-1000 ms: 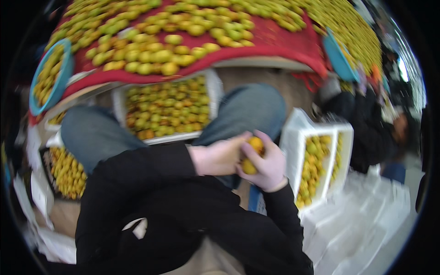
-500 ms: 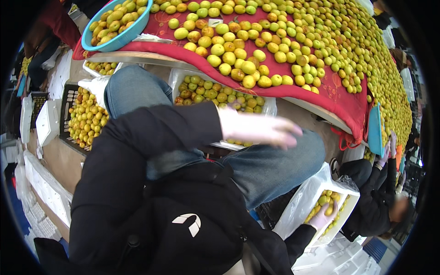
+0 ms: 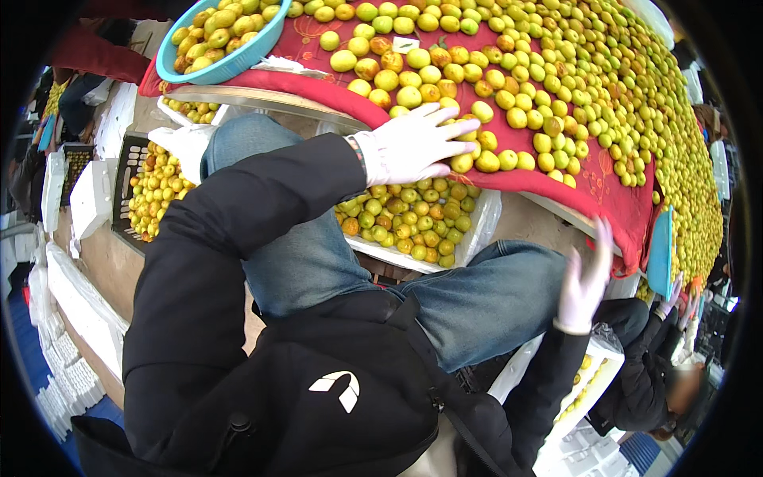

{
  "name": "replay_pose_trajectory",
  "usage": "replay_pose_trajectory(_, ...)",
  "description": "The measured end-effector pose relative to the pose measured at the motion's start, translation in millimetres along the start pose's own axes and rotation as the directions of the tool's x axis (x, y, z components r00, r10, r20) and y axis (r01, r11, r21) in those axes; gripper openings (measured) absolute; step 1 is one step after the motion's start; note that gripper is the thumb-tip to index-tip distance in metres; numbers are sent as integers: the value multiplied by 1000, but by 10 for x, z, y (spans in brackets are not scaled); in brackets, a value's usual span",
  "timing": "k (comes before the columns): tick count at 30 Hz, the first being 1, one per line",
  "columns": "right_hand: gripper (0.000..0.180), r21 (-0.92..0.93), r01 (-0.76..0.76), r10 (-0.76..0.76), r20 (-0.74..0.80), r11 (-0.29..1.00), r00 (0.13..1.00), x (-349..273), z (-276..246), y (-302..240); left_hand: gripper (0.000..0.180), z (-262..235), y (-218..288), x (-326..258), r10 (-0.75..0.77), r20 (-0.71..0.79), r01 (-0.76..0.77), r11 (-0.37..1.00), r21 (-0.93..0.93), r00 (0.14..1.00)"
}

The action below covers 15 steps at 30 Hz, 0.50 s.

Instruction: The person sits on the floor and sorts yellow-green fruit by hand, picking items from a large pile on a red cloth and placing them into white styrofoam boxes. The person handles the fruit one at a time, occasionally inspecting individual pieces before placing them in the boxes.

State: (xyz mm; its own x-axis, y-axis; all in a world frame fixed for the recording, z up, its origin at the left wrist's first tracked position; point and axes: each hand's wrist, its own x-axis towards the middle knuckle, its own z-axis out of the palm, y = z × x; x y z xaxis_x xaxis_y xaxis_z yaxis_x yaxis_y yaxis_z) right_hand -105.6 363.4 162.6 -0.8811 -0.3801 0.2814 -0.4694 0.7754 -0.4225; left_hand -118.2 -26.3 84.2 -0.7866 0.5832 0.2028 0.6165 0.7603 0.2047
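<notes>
My left hand [image 3: 413, 145], in a pale thin glove, reaches across to the table's near edge. Its fingers are spread and touch several yellow-green jujubes [image 3: 486, 162] with brown patches, lying on the red cloth [image 3: 598, 184]. Raised above my right knee is my right hand [image 3: 586, 282], also gloved and slightly blurred, fingers apart and nothing in them. Below my left hand, between my knees, a white box [image 3: 483, 219] lined with clear plastic holds more jujubes. Another white box [image 3: 606, 374] with jujubes stands beside my right leg, partly hidden by my forearm.
A blue basin [image 3: 274, 36] heaped with browner jujubes sits at the table's far left. A black crate [image 3: 125, 187] of jujubes is on the floor at left. A second blue basin [image 3: 660, 254] and a co-worker [image 3: 656, 366] are at the right. White foam boxes [image 3: 79, 290] lie far left.
My left hand has moved up from over my lap onto the jujubes at the cloth's edge. The right hand has left the box at lower right and risen, letting go of the fruit there.
</notes>
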Motion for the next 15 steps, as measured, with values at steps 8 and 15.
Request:
replay_pose_trajectory(8,70,-108,267,-227,291,958,930,1378,1632,-711,68,224,-164,118,-174,-56,167,981,-102,983)
replay_pose_trajectory(15,70,-50,385,-356,287,922,889,1468,1823,-397,68,306,-197,152,-116,-88,106,988,-109,989)
